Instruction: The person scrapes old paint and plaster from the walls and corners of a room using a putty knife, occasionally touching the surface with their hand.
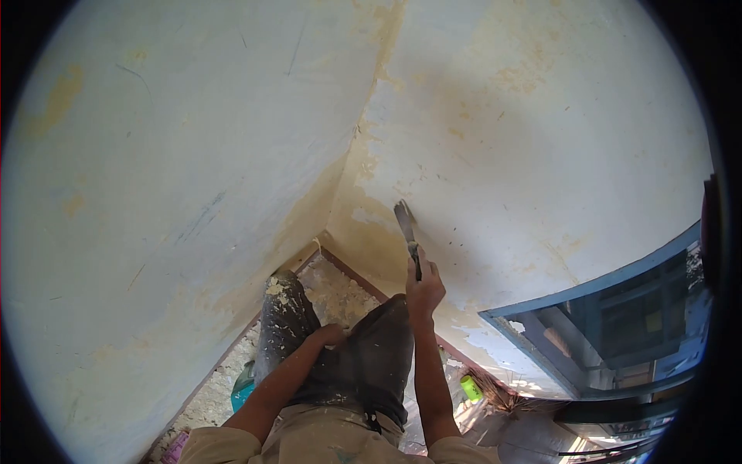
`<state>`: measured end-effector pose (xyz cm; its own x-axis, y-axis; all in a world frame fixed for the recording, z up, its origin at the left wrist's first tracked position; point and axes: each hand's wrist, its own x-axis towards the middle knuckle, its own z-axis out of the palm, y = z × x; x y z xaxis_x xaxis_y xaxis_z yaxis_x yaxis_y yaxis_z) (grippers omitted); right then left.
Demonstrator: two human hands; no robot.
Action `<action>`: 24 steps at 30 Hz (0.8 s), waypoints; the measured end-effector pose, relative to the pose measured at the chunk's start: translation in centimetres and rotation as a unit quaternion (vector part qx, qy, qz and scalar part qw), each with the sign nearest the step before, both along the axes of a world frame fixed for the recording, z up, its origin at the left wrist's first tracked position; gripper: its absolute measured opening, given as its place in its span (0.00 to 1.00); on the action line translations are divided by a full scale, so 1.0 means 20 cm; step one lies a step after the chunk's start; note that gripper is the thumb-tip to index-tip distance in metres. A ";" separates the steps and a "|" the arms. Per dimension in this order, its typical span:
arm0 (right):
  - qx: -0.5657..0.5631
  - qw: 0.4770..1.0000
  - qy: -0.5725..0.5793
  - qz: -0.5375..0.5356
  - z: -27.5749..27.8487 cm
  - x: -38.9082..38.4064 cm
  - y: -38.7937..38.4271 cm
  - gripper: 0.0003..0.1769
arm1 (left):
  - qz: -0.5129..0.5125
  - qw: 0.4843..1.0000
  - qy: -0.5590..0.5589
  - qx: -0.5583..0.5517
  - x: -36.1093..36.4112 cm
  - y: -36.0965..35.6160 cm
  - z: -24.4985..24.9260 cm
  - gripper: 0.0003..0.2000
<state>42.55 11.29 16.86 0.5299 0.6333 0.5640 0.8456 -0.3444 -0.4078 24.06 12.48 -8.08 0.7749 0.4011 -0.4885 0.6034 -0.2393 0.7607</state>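
Note:
My right hand (426,291) grips the dark handle of a paint scraper (404,220), its blade up against the right wall (541,155). The blade touches or nearly touches the wall close to a peeled, yellowish patch (379,220). Over my dark, flake-spattered trousers (363,363), my left hand (332,335) rests by the inner thigh. Its fingers are small and mostly turned away, so their pose does not show clearly.
The left wall (178,193) meets the right wall in a corner ahead. Paint flakes (336,294) cover the floor between my legs. A blue-framed window (603,332) is at lower right. A lime-green container (471,388) and a twig broom (498,396) lie beside me; a teal object (242,396) is left.

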 end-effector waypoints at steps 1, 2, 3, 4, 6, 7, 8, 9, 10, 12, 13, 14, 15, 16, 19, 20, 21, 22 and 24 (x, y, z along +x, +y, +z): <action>0.007 1.000 0.007 -0.012 0.03 0.02 -0.10 0.18 | -0.008 1.000 0.010 -0.012 0.01 -0.01 -0.03 0.25; 0.015 0.999 0.014 -0.024 0.05 0.04 -0.19 0.18 | -0.017 0.999 0.020 -0.024 0.02 -0.01 -0.08 0.24; 0.021 0.999 -0.005 -0.027 0.04 0.08 -0.26 0.18 | -0.027 0.999 0.030 -0.036 0.03 -0.01 -0.11 0.23; 0.027 0.999 -0.023 -0.030 0.03 0.11 -0.33 0.17 | -0.039 0.998 0.034 -0.044 0.03 -0.01 -0.09 0.24; -0.001 0.999 -0.033 -0.040 0.02 0.14 -0.38 0.18 | -0.064 0.996 0.041 -0.056 0.04 0.00 -0.07 0.25; -0.020 0.998 -0.038 -0.042 0.03 0.14 -0.37 0.18 | -0.064 0.995 0.041 -0.060 0.04 -0.01 -0.08 0.25; -0.037 0.997 -0.042 -0.044 0.04 0.13 -0.36 0.18 | -0.064 0.995 0.041 -0.062 0.04 -0.01 -0.08 0.25; -0.030 0.998 -0.033 -0.039 0.03 0.13 -0.32 0.18 | -0.064 0.995 0.041 -0.062 0.04 0.00 -0.09 0.25; -0.031 0.998 -0.024 -0.046 0.02 0.11 -0.26 0.18 | -0.058 0.996 0.026 -0.056 0.03 0.01 -0.03 0.25; -0.031 0.998 -0.005 -0.058 0.02 0.07 -0.12 0.18 | -0.046 0.998 -0.003 -0.041 0.01 0.01 0.08 0.25; -0.034 0.998 -0.026 -0.054 0.00 0.06 -0.04 0.17 | -0.040 0.999 0.002 -0.032 0.01 0.02 0.07 0.25; -0.039 0.997 -0.047 -0.051 -0.02 0.04 0.03 0.17 | -0.035 0.999 0.009 -0.024 0.01 0.01 0.03 0.25; -0.060 0.997 -0.039 -0.035 -0.01 0.01 0.11 0.16 | -0.031 0.999 0.017 -0.017 0.00 0.00 0.00 0.25; -0.080 0.996 -0.031 -0.018 0.00 -0.03 0.19 0.16 | -0.034 0.999 0.017 -0.021 0.00 0.01 0.00 0.25; -0.084 0.994 -0.060 0.029 -0.01 -0.09 0.36 0.16 | -0.060 0.998 0.002 -0.011 -0.04 0.03 0.02 0.24; -0.087 0.994 -0.057 0.033 -0.01 -0.09 0.36 0.16 | -0.043 0.999 0.000 -0.012 -0.04 0.03 0.04 0.24; -0.090 0.994 -0.053 0.038 0.01 -0.10 0.36 0.16 | -0.025 1.000 -0.003 -0.011 -0.04 0.03 0.05 0.24; -0.092 0.993 -0.051 0.044 0.02 -0.11 0.35 0.16 | -0.006 1.000 -0.006 -0.011 -0.05 0.02 0.05 0.24; -0.079 0.995 -0.040 0.044 0.01 -0.07 0.26 0.16 | 0.006 1.000 -0.023 -0.003 -0.06 0.03 0.05 0.24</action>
<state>41.19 16.39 17.13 0.4258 0.7597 0.4915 0.9030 -0.3224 -0.2839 22.88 13.02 -7.07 0.7922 0.4079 -0.4539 0.5698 -0.2280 0.7895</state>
